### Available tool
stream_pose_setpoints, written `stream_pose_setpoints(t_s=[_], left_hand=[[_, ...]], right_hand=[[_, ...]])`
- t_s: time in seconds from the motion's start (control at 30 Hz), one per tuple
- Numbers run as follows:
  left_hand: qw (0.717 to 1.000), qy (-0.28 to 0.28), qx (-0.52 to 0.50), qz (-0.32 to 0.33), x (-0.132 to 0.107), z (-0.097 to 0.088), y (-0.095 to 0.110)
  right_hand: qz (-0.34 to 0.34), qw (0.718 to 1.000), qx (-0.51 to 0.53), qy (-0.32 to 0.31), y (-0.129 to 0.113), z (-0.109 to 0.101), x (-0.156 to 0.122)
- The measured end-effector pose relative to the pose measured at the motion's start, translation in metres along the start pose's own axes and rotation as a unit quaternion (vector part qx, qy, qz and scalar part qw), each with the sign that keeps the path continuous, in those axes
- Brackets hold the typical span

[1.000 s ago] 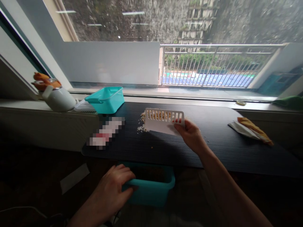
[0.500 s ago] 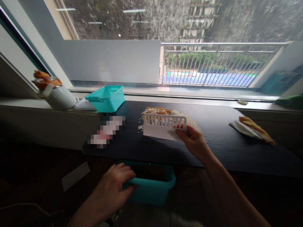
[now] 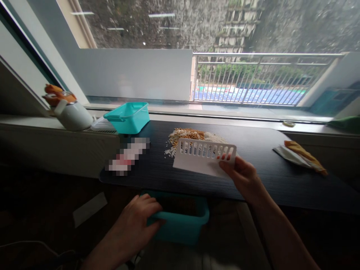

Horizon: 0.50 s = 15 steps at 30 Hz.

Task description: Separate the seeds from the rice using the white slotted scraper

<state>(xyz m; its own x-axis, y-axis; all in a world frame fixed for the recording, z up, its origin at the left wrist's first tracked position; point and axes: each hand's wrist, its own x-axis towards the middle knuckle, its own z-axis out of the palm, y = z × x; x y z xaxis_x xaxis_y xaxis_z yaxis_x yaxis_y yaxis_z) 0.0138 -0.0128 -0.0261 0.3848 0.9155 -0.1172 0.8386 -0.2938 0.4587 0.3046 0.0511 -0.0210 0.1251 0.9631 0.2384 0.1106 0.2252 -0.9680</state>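
Slotted panel (image 3: 200, 163) between right fingers (image 3: 228, 168)

Left grip (image 3: 143, 215) curled low, right grip (image 3: 244, 172) pinched

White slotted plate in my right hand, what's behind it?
Behind the white slotted plate, a pile of white and golden-brown grains shows over its top edge and past its left end. Whatever the plate's solid lower part covers can't be seen.

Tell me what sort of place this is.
Probably an indoor work corner, though whether at a home, school or office is unclear. A dark table stands against a wide window, with a metal railing outside.
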Motion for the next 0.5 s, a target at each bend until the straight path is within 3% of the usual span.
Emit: stream_pose_setpoints(t_s=[0.13,0.27,0.5], left_hand=[[1.0,0.004,0.003,0.009,0.0,0.001,0.0],[1.0,0.001,-0.001,0.004,0.0,0.002,-0.001],[1.0,0.002,-0.01,0.01,0.0,0.004,-0.004]], right_hand=[[-0.007,0.998,-0.019,0.061,0.007,0.007,0.031],[-0.003,0.999,-0.015,0.041,0.017,0.013,0.055],[0.014,1.0,0.019,0.002,0.015,0.015,0.059]])
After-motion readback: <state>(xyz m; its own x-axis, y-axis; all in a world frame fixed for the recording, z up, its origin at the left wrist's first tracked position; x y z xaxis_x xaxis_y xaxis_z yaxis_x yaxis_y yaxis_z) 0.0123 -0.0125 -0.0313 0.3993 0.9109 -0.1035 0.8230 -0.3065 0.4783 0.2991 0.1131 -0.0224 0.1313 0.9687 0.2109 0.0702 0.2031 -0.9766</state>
